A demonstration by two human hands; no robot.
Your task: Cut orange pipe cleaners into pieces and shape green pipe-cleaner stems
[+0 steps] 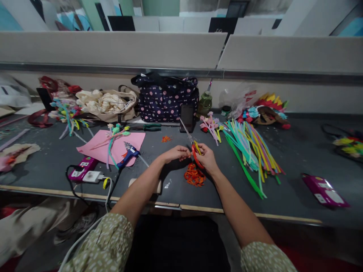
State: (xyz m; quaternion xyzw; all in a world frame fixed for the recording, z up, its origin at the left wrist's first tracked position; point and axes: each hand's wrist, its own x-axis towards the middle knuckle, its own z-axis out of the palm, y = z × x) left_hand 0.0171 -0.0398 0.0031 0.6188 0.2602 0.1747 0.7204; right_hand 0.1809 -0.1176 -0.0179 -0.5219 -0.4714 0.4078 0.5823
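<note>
My right hand (208, 158) is closed round the orange and yellow handles of a pair of scissors (186, 129), whose blades point up and to the left, away from me. Close by on the left, my left hand (176, 153) has its fingers pinched together; a small bit of orange shows at the fingertips, too small to name. Below both hands lies a pile of orange cut pieces (194, 175) on the dark table. A smaller heap of orange scraps (166, 139) sits farther back. Behind the scissors a dark phone (186, 115) leans upright against a bag.
Pipe cleaners (249, 147) lie in a bundle at the right. A blue glue gun (129, 155) rests on pink paper (136, 140) at the left, near a purple power strip (83, 169) with cables. A polka-dot bag (167, 99) and green bottle (205, 102) stand at the back.
</note>
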